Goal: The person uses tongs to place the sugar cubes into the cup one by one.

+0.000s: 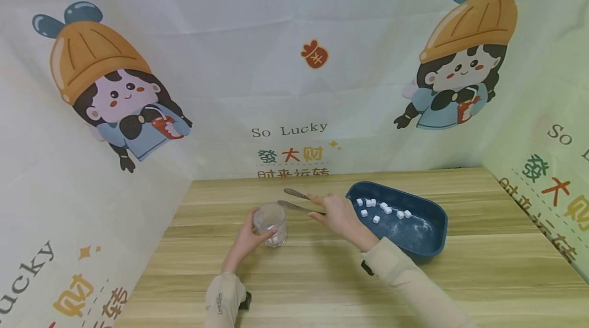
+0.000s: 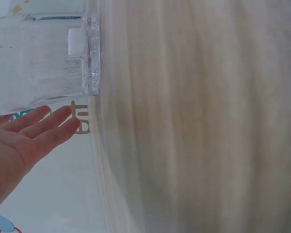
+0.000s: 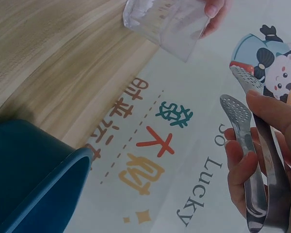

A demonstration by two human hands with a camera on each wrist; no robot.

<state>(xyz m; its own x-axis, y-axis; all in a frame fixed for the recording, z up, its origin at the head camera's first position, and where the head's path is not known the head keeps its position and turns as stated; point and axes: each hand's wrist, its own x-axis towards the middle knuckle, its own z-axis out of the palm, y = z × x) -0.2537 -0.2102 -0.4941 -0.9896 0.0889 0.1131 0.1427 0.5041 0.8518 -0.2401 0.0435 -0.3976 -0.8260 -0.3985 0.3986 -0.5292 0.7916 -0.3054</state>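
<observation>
My left hand (image 1: 250, 238) holds a clear glass (image 1: 272, 223) on the table, its thumb across the near side and its fingers on the far side. At the glass's bottom lies a white cube (image 2: 76, 42). My right hand (image 1: 340, 218) grips metal tongs (image 3: 262, 165) with perforated ends. The tong ends stand apart with nothing between them, close to the glass rim and pointing left in the head view. Beneath and behind the right hand sits a dark blue basin (image 1: 434, 251) with several small white cubes (image 1: 388, 210) scattered in it.
The wood-grain table (image 1: 322, 287) ends at a printed white cloth (image 1: 276, 62) along the back, with more cloth on both sides. The basin's raised wall (image 3: 53, 170) stands close beside the right wrist.
</observation>
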